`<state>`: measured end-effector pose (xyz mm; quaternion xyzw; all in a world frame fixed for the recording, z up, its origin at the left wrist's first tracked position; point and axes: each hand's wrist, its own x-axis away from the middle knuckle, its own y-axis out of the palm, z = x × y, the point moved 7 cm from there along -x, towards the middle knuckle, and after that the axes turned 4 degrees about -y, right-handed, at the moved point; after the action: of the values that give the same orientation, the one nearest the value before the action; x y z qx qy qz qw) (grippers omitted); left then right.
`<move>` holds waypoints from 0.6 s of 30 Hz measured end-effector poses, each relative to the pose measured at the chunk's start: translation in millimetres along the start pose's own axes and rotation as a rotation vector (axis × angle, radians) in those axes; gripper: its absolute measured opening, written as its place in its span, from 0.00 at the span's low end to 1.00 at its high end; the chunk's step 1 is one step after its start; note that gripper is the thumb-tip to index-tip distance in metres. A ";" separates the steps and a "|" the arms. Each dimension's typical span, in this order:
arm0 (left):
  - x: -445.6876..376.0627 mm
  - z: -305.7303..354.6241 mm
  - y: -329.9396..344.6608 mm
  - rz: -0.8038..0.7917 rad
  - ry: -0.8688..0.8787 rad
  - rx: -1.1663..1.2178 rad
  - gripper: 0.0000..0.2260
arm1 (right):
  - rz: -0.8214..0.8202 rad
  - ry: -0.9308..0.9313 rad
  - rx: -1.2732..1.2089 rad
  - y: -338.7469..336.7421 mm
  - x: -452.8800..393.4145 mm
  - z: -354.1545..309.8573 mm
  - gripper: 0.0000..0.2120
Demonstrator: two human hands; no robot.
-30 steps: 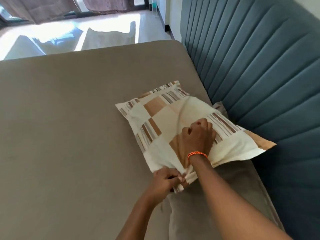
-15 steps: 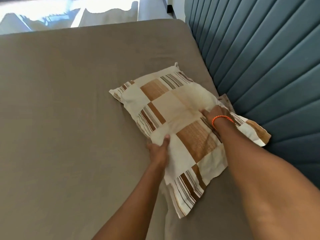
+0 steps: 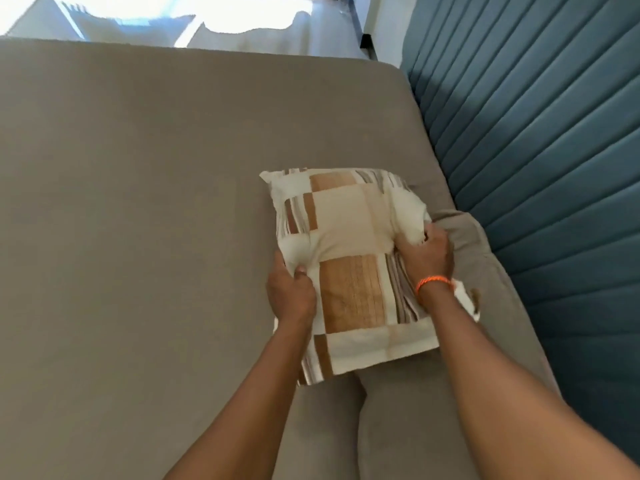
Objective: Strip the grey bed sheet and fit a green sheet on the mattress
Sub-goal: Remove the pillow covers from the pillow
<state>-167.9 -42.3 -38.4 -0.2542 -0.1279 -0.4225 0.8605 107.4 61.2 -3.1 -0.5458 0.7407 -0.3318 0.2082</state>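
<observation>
- Change: a second ago the left hand (image 3: 290, 295) pinched a bunched corner of the patchwork pillow (image 3: 349, 268) while the right hand (image 3: 426, 253) pressed on top as a fist. Now both hands sit on opposite sides of the pillow.
- Pillow has also turned: earlier it lay diagonal to the blue headboard (image 3: 540, 174), now its long edges run roughly along it.
- Left hand: thumb on top, fingers wrapped under the pillow's far-from-headboard edge, grasping it.
- Right hand: fingers curled into the pillow's headboard-side edge, grasping it. Orange wristband (image 3: 434, 282) on that wrist.
- Reading: two-handed hold looks like a lift-off to clear the bed. Stripping not started.
- Grey bed sheet (image 3: 156, 202): on the mattress, stretched flat and smooth away from the headboard, far corner seated.
- A grey pillow (image 3: 467, 244) lies partly under the patchwork pillow, against the headboard. It likely has to come off too.
- Green sheet: not in view.
</observation>
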 end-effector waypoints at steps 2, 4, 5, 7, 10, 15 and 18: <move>-13.5 7.6 -47.2 -0.022 0.038 -0.001 0.20 | 0.083 -0.042 0.009 12.0 46.8 -30.3 0.17; -27.7 8.8 -105.4 -0.032 0.039 0.026 0.21 | 0.175 -0.084 0.005 27.4 96.4 -74.6 0.13; -35.3 6.4 -136.4 -0.025 0.033 0.030 0.21 | 0.214 -0.104 -0.017 36.8 121.4 -98.9 0.12; -50.3 4.3 -198.1 -0.011 0.046 0.015 0.24 | 0.281 -0.124 -0.055 57.5 166.6 -143.7 0.11; -81.3 8.0 -300.9 -0.002 0.047 -0.049 0.24 | 0.331 -0.157 -0.087 107.9 227.0 -211.9 0.12; -132.4 22.2 -458.5 0.043 0.185 0.047 0.17 | 0.284 -0.217 -0.153 208.5 305.0 -317.8 0.16; -171.1 21.6 -548.8 0.193 0.192 0.036 0.10 | 0.221 -0.285 -0.168 276.5 343.6 -387.0 0.13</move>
<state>-707.1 -199.2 86.1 -0.2083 -0.0278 -0.3579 0.9098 -446.6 -111.0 84.9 -0.5183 0.7841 -0.1633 0.2997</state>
